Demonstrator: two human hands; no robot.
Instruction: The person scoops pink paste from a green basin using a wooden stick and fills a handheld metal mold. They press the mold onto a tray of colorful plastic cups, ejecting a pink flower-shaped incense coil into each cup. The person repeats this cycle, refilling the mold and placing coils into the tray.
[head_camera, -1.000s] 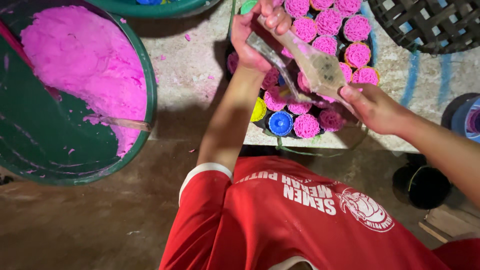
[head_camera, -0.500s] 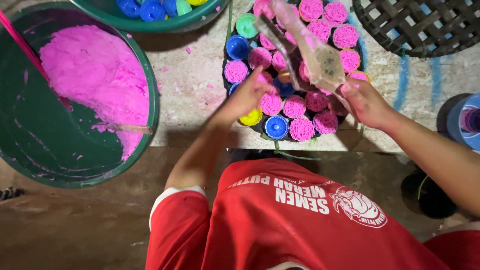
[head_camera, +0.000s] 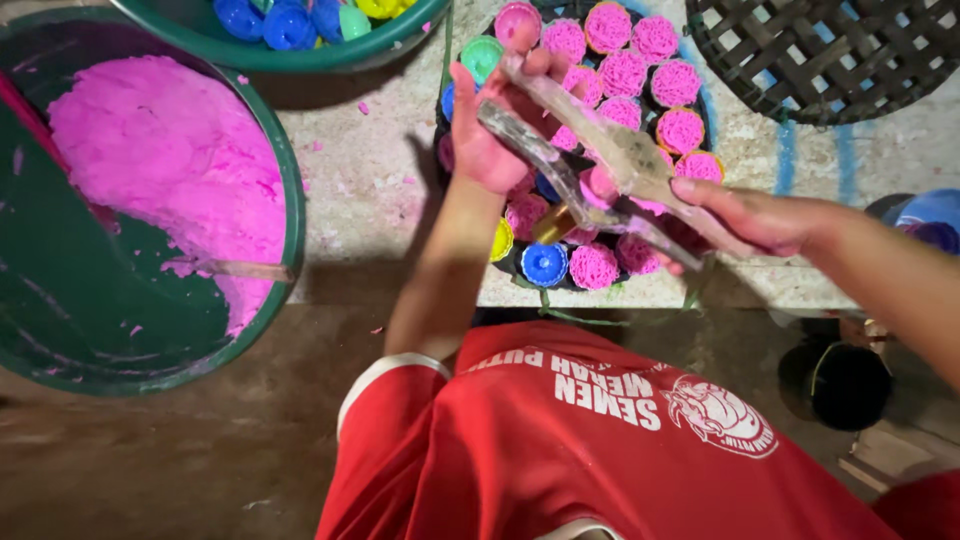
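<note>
My right hand (head_camera: 760, 215) grips the near end of a clear, dough-smeared two-armed tool like tongs (head_camera: 625, 150), held slanted over a round tray (head_camera: 700, 100). My left hand (head_camera: 490, 140) is raised and closed around the tool's far tips. The tray holds several small coloured moulds packed with pink dough (head_camera: 680, 130). One blue mould (head_camera: 545, 262) at the tray's near edge shows no pink. Whether something small sits inside my left hand is hidden.
A big green basin (head_camera: 290, 200) at the left holds a heap of pink dough (head_camera: 160, 150) and a wooden stick (head_camera: 245, 270). Another green basin (head_camera: 400, 40) of blue and yellow moulds stands at the top. A dark woven basket (head_camera: 830, 50) is upper right, a blue bucket (head_camera: 930, 215) at right.
My left hand dipped down onto the tray of moulds half a second ago and has come back up to the tool's tips. My right hand kept its hold.
</note>
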